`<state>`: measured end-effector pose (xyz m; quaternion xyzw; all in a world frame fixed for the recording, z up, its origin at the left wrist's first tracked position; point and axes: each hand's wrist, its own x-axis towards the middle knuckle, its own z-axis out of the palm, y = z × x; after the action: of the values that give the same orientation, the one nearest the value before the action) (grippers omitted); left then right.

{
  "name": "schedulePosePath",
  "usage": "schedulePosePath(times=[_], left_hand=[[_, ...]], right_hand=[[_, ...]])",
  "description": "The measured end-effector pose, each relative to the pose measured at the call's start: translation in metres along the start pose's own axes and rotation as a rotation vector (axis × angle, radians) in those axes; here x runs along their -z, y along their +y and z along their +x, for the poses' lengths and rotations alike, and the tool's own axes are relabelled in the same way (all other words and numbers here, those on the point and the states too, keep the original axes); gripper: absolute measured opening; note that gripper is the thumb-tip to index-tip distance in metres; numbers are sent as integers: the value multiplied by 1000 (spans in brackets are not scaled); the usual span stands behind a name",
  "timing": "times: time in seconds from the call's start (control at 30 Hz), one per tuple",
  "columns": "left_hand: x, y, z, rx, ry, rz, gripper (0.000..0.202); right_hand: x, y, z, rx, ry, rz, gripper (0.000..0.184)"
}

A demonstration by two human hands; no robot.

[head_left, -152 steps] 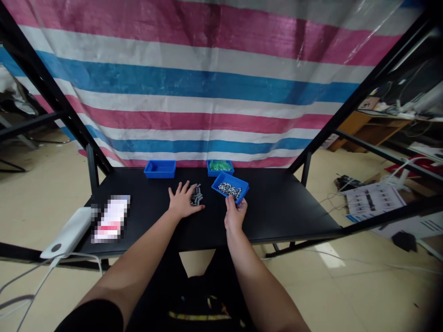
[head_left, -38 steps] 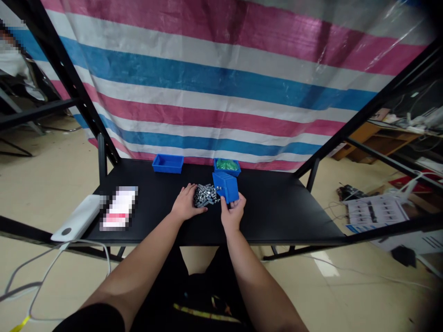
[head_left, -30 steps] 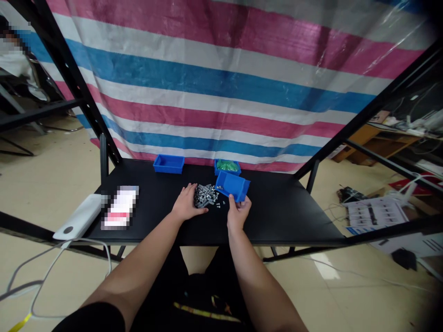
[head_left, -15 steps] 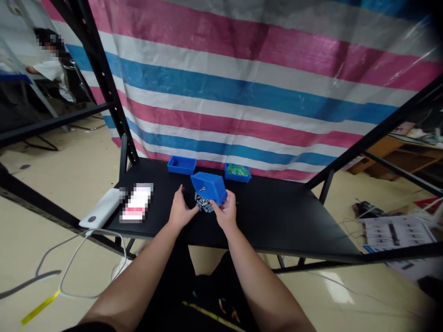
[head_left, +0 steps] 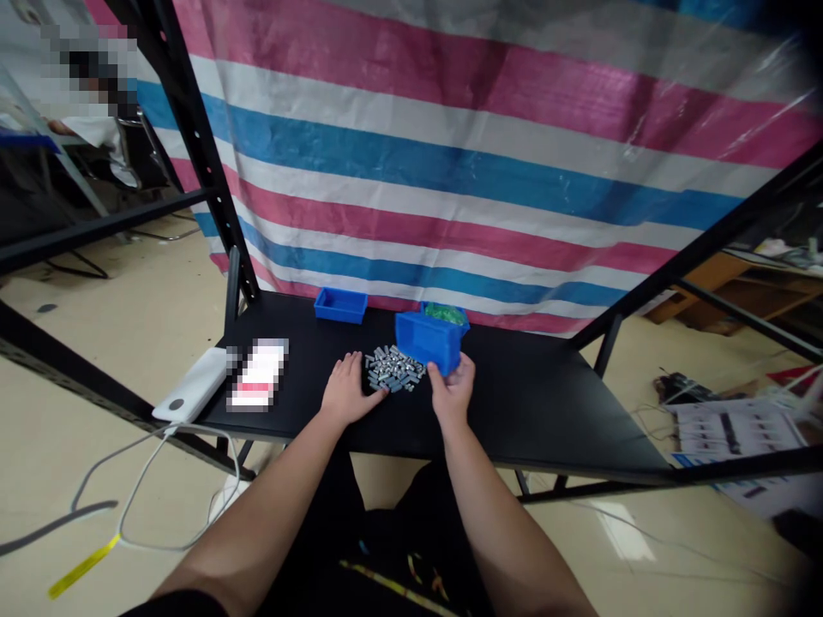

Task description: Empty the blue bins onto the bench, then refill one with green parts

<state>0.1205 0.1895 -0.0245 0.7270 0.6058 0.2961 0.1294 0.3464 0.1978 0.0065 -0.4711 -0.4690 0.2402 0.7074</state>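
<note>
Head view: nearest the camera, two bare forearms reach onto the black table (head_left: 527, 403). The left hand (head_left: 347, 392) lies flat and released, fingers spread, its fingertips at the left edge of a pile of small grey metal parts (head_left: 393, 374) on the tabletop. The right hand (head_left: 452, 392) grasps a blue bin (head_left: 428, 340) from below, holding it just right of the pile. Well to the left lie a pixelated card (head_left: 257, 387) and a white power bank (head_left: 191, 396). Farther back stand a green-filled bin (head_left: 445, 314), partly hidden by the held one, and another blue tray (head_left: 340, 304). A striped tarp (head_left: 450, 154) hangs behind.
</note>
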Motion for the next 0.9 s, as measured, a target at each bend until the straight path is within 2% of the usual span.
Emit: schedulePosePath(times=[0.1,0.17,0.3,0.37,0.47,0.6,0.77,0.9], left_hand=[[-1,0,1,-73,-43,-6,118],[-3,-1,5,-100,-74,-3,124],[-3,-1,21,-150,-132,0,128],[-1,0,31,-183,-166,-3,128],[2,5,46,-249,-216,2,120],[2,13,59,-353,-264,14,96],[0,19,62,-382,-273,12,77],[-2,16,60,-425,-273,-4,72]], right_hand=[[37,9,17,-101,280,-6,69],[65,14,24,-164,418,38,71],[116,15,30,-251,514,99,76],[132,12,32,-323,513,84,78],[146,5,38,-479,467,33,72],[153,-3,49,-660,289,-110,73],[162,-7,50,-737,166,-291,79],[162,-10,42,-725,124,-220,80]])
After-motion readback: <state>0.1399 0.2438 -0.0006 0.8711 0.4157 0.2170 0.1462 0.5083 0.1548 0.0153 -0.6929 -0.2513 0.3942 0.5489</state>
